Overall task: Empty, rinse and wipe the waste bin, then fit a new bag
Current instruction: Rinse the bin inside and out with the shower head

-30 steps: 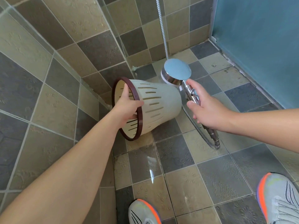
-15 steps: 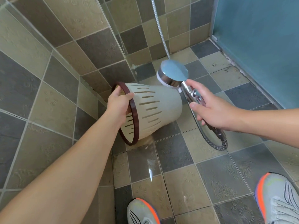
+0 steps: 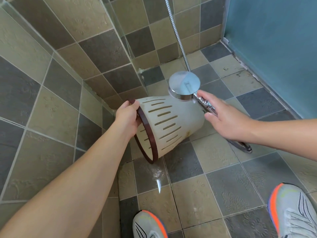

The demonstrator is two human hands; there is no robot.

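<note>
Your left hand [image 3: 127, 115] grips the bin [image 3: 173, 124] by its rim, tipped on its side above the floor [image 3: 223, 186]. Your right hand [image 3: 221, 117] holds the shower head [image 3: 184, 85] just over it. Bin's empty, rinsing underway; wiping and bagging remain.

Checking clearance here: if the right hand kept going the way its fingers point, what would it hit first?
Probably the cream slotted plastic waste bin, near its base: the right hand, holding the chrome shower head, points left toward it. Depth is unclear.
</note>
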